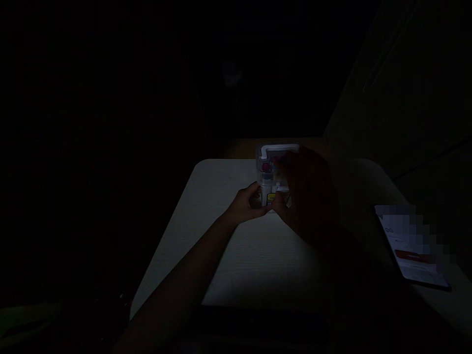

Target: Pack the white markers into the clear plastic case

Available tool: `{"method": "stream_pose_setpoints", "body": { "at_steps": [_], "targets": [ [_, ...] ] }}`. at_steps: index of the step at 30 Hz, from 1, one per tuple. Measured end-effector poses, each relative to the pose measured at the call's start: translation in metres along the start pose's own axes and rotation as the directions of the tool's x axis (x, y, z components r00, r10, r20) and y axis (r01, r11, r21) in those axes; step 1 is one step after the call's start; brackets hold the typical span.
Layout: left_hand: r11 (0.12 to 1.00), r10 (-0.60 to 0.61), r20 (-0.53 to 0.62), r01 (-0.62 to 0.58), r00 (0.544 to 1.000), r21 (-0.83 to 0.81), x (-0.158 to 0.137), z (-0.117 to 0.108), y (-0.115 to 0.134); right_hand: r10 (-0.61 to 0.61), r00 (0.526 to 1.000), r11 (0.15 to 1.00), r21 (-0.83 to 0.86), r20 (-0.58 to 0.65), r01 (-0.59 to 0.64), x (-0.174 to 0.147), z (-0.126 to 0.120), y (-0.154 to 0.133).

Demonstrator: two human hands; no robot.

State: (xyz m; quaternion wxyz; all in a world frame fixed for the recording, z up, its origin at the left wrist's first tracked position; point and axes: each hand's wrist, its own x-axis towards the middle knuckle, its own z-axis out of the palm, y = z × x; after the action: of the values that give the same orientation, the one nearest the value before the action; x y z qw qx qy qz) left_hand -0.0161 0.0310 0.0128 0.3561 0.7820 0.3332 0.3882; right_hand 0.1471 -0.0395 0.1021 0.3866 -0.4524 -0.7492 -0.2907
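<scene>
A small clear plastic box (pixel 267 189) stands upright on the pale table. A white handle (pixel 280 147) runs along its top, and a yellow label shows low on its front. Red and bluish things (pixel 266 168) show through its upper wall; the dim light hides what they are. My left hand (pixel 245 204) grips the box low on its left side, thumb across the front. Round the right side curls my right hand (pixel 308 191), mostly in deep shadow, its thumb near the label. The right fingers cover part of the lid and handle.
A lit phone (pixel 415 250) lies on the right side of the table (pixel 180 226). A wall (pixel 405 108) rises at the right. Beyond the table nearly everything is dark, with something greenish (pixel 25 317) at the lower left.
</scene>
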Motion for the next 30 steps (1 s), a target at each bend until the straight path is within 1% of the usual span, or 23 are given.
{"method": "stream_pose_setpoints", "body": {
  "at_steps": [5, 11, 15, 19, 22, 26, 30],
  "targets": [
    [1.0, -0.016, -0.004, 0.016, 1.0, 0.003, 0.0, 0.0, -0.001, 0.056, 0.998, 0.997, 0.051, -0.005, -0.056, 0.0, 0.001, -0.002],
    [0.999, -0.001, 0.012, 0.002, 1.0, -0.053, 0.0, 0.0, 0.0, 0.027, 0.999, 1.0, 0.015, -0.017, -0.026, 0.001, 0.001, -0.001],
    [0.999, 0.001, 0.001, -0.001, 1.0, -0.041, 0.0, 0.001, -0.003, 0.022, 1.0, 0.999, 0.046, -0.02, -0.021, 0.001, 0.0, -0.001],
    [0.998, -0.006, 0.006, 0.007, 1.0, -0.059, -0.001, 0.002, -0.007, 0.026, 1.0, 0.999, 0.046, 0.007, -0.026, 0.001, -0.002, -0.001],
    [0.998, -0.023, 0.009, 0.023, 1.0, -0.057, -0.002, 0.002, -0.006, -0.006, 1.0, 0.999, 0.045, 0.018, 0.005, 0.0, -0.004, 0.001],
    [0.998, -0.015, 0.01, 0.016, 1.0, -0.068, -0.003, 0.001, -0.003, -0.047, 0.997, 0.997, 0.057, 0.069, 0.043, 0.0, -0.007, 0.005],
    [0.999, -0.004, -0.001, 0.004, 1.0, -0.036, -0.004, -0.001, -0.009, -0.075, 0.993, 0.993, 0.093, 0.093, 0.067, 0.001, -0.008, 0.01]
  ]
}}
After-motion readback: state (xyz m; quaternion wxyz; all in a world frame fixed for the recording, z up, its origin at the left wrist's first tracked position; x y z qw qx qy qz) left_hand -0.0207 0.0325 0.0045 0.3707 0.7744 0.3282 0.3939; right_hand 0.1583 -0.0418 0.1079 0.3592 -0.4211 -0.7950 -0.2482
